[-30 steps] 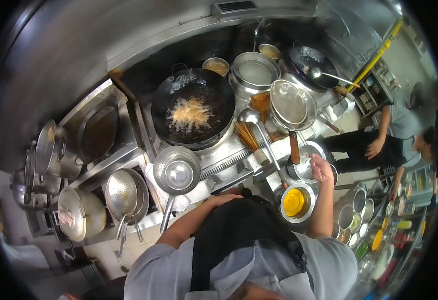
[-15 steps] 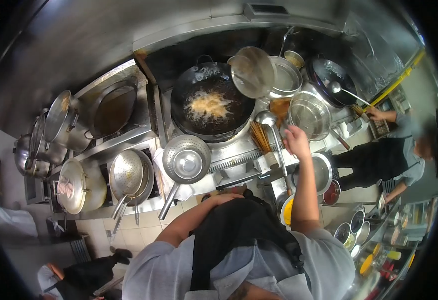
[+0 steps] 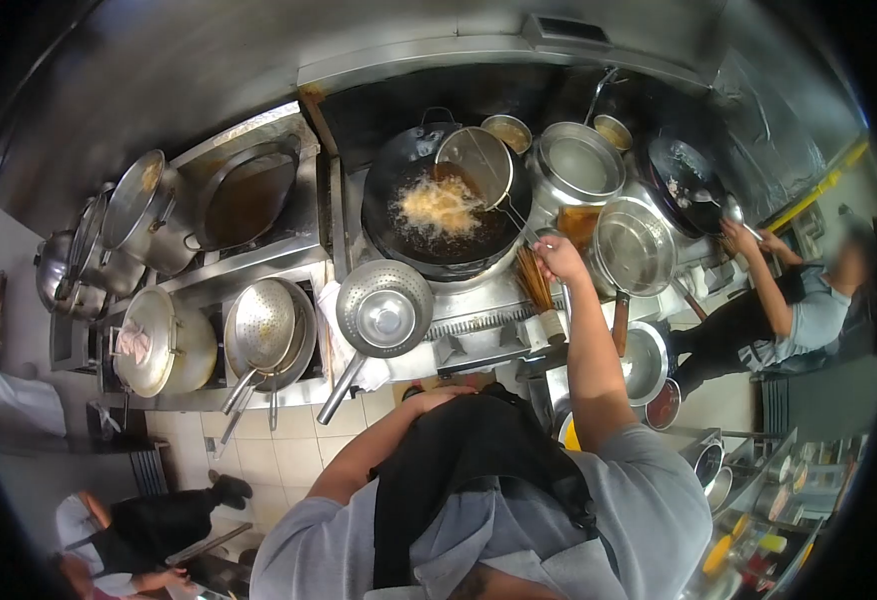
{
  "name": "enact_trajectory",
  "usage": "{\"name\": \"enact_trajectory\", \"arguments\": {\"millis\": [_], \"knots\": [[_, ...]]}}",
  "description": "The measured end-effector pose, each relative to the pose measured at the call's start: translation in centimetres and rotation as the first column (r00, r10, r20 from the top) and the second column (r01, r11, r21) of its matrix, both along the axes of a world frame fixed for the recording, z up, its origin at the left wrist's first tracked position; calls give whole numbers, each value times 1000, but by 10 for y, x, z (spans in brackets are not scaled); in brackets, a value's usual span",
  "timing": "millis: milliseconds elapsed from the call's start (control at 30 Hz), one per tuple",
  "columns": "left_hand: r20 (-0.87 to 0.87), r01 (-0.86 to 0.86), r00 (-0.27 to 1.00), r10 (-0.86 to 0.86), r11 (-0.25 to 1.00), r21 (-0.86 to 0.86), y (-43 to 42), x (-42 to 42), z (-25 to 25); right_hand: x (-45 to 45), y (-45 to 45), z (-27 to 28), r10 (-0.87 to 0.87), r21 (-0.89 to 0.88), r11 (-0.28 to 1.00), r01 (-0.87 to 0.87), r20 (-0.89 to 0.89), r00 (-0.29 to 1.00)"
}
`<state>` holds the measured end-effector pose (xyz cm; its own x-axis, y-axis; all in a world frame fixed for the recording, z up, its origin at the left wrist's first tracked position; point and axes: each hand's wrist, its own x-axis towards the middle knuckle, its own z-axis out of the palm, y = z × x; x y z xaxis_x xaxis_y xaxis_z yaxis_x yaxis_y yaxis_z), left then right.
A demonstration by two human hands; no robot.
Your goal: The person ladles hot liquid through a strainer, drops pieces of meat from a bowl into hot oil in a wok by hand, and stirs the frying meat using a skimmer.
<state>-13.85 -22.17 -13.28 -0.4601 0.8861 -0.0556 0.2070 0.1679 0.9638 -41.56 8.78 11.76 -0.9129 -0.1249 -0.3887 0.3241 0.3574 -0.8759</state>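
Note:
My right hand (image 3: 559, 258) is closed on the handle of a round mesh strainer (image 3: 476, 166). The strainer is tilted over the right part of a large black wok (image 3: 384, 215). In the wok, pale golden food (image 3: 437, 208) bubbles in dark oil, close by the strainer's rim. A bundle of thin sticks (image 3: 535, 282) stands just left of my right wrist. My left hand (image 3: 444, 395) rests against my black apron (image 3: 479, 455) at the belly; its fingers are mostly hidden.
A perforated colander (image 3: 384, 305) lies front left of the wok. Right of it are a pot (image 3: 581, 162) and a wire basket strainer (image 3: 635, 250) with a wooden handle. A co-worker (image 3: 809, 300) works a ladle at another wok (image 3: 684, 180). Another person (image 3: 149, 530) stands lower left.
My right hand has moved left and up and taken hold of the mesh strainer, which has shifted from beside the pot to over the wok. The co-worker's second hand has come up to the far wok.

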Motion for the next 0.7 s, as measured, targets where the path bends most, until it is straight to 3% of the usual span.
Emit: {"name": "enact_trajectory", "arguments": {"millis": [67, 100, 167, 200, 700], "knots": [[-293, 104, 953, -82, 993, 60, -1, -1, 1, -2, 2, -1, 3, -48, 999, -1, 42, 999], [-294, 103, 952, -82, 993, 58, -1, -1, 1, -3, 4, -2, 1, -94, 996, 6, 84, 996], [100, 1, 995, -8, 997, 71, -2, 0, 21, -2, 6, 1, -16, -134, 990, 30, 107, 994], [149, -18, 989, 11, 999, 49, -1, 0, 27, 0, 7, 2, -33, -172, 984, 55, 132, 991], [242, -12, 970, 19, 999, -30, 6, 10, 36, 7, 29, -6, -78, -132, 988, 75, -16, 997]]}}
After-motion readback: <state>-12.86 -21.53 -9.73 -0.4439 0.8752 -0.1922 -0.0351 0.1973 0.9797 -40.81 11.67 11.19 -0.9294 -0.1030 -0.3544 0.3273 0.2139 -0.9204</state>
